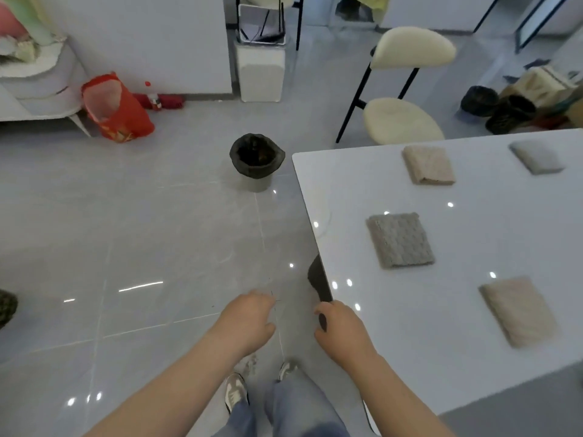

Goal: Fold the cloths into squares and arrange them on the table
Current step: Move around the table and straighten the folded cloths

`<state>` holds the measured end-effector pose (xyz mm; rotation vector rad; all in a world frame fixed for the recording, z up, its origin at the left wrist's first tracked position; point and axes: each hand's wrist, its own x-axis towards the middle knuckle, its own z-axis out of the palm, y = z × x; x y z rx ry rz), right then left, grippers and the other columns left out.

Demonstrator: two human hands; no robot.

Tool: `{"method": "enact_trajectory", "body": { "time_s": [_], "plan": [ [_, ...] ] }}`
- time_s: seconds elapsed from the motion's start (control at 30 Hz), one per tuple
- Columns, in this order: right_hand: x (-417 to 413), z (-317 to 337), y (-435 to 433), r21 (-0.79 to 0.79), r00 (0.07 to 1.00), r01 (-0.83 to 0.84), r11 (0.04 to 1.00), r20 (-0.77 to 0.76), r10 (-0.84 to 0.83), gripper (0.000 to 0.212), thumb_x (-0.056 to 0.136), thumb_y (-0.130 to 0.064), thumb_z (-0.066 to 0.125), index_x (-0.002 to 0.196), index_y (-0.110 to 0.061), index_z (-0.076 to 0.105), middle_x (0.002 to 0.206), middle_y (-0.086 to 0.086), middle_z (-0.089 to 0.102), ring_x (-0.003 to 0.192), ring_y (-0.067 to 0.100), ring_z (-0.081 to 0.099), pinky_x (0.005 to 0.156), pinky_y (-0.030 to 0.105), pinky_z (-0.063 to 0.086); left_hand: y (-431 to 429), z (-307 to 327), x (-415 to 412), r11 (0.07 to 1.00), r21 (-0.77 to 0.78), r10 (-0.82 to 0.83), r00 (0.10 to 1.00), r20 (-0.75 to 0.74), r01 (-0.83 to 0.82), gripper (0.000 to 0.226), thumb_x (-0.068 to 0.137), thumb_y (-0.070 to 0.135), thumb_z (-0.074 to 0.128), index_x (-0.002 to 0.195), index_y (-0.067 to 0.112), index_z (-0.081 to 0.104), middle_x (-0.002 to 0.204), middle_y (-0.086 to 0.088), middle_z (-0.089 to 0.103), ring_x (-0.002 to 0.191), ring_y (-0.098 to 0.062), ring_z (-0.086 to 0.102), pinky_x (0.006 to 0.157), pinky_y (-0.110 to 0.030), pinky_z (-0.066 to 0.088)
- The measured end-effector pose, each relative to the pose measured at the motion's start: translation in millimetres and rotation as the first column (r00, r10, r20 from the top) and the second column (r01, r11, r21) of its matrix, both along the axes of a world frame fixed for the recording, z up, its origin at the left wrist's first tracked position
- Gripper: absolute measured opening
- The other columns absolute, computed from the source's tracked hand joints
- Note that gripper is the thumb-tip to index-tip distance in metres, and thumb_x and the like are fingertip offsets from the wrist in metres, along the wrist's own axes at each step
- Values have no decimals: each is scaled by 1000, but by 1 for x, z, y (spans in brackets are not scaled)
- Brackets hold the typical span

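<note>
Four folded cloths lie apart on the white table (467,222): a beige one (428,165) at the back, a pale grey one (536,157) at the far right, a grey textured square (400,240) in the middle and a beige one (519,310) nearest me. My left hand (249,320) hangs over the floor left of the table, fingers loosely curled and holding nothing. My right hand (342,331) is at the table's near left edge with curled fingers. A dark patch shows between its thumb and fingers, and I cannot tell whether it holds anything.
A dark shape (319,280) sticks out below the table edge just beyond my right hand. A black-lined bin (257,156) stands on the floor past the table corner. A cream chair (403,121) sits behind the table and a red bag (115,111) lies at the left.
</note>
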<state>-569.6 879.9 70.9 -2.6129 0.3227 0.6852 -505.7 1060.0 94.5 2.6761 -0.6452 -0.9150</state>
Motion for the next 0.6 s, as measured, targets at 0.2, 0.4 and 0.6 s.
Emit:
{"method": "enact_trajectory", "body": {
  "time_s": [0.2, 0.4, 0.6],
  "plan": [
    [24, -2, -19, -8, 989, 150, 989, 13, -150, 44, 87, -17, 50, 131, -19, 53, 125, 2, 54, 111, 19, 53, 87, 24, 44, -28, 1, 44, 987, 25, -157, 988, -9, 157, 39, 92, 27, 48, 129, 12, 48, 130, -9, 48, 116, -25, 50, 93, -30, 40],
    [62, -4, -56, -2, 967, 246, 969, 63, -245, 41, 91, -21, 49, 132, -20, 51, 128, 0, 53, 114, 17, 52, 89, 23, 42, -73, 3, 104, 971, 52, -234, 972, 20, 232, 39, 92, 26, 47, 129, 14, 48, 129, -9, 49, 117, -26, 50, 95, -31, 41],
    [86, 0, -87, 1, 935, 348, 938, 73, -347, 41, 93, -21, 47, 134, -20, 50, 129, -1, 53, 116, 16, 51, 89, 22, 42, -116, 4, 140, 951, 5, -311, 951, -10, 311, 43, 93, 28, 48, 133, 15, 46, 137, -6, 48, 124, -23, 47, 102, -30, 38]
  ]
}}
